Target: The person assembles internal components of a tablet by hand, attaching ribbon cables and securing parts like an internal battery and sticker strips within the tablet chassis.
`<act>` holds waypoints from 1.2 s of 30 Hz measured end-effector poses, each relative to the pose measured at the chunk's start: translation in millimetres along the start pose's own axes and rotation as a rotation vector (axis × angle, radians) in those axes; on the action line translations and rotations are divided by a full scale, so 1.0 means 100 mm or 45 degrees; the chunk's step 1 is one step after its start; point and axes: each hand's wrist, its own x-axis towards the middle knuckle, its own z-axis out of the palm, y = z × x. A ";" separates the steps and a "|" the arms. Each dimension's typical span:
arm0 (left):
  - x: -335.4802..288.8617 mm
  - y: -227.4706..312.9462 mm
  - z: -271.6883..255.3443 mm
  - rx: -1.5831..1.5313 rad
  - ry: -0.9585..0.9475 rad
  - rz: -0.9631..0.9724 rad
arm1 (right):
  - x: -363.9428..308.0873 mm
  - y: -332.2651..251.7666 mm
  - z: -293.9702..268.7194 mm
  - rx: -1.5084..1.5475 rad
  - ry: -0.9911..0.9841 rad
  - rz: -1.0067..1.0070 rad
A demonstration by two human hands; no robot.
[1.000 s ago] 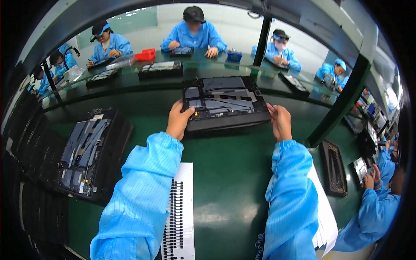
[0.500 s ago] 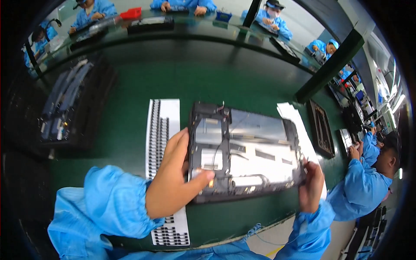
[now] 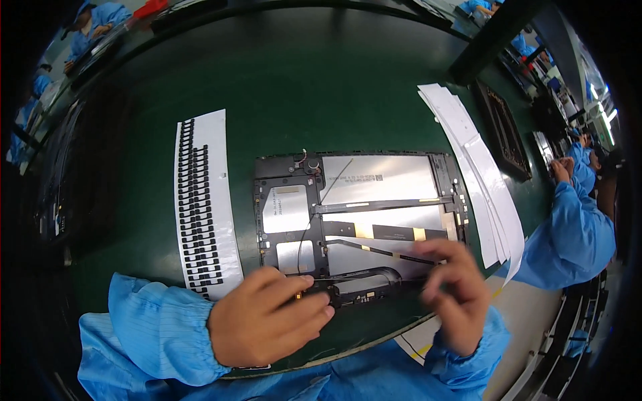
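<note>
A tablet-like device (image 3: 388, 179) with its inside exposed lies flat on the green table (image 3: 321, 93). Silver battery panels, black flex cables and a thin black wire show within its black frame. My left hand (image 3: 274, 317) rests at its lower left corner, fingers stretched over the near edge; what lies under the fingertips is hidden. Just off the lower right corner, my right hand (image 3: 460, 294) is raised and slightly blurred, with thumb and bent fingers apart and nothing visible between them.
Left of the device lies a white sheet (image 3: 231, 257) bearing rows of small black pieces. Overlapping white papers (image 3: 491, 200) lie to the right, beside a black tray-like frame (image 3: 500, 127). Dark stacked units (image 3: 60, 174) stand far left. A co-worker's blue sleeve (image 3: 568, 234) is at right.
The device, tilted up between both hands before, now lies flat on the table. My right hand has let go of its right edge; my left has shifted to the near left corner. The view has tipped downward.
</note>
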 end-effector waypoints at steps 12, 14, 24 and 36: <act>-0.05 -0.12 0.09 0.336 0.007 0.291 | 0.04 0.01 0.42 -0.382 0.058 -0.073; -0.05 -0.10 0.08 0.319 0.013 0.268 | 0.05 0.01 0.42 -0.419 0.051 -0.086; -0.05 -0.03 0.08 0.448 0.019 0.295 | 0.04 0.04 0.44 -0.493 0.081 -0.146; 0.08 -0.04 0.14 0.525 -0.187 0.504 | 0.00 0.02 0.32 -0.334 0.014 -0.122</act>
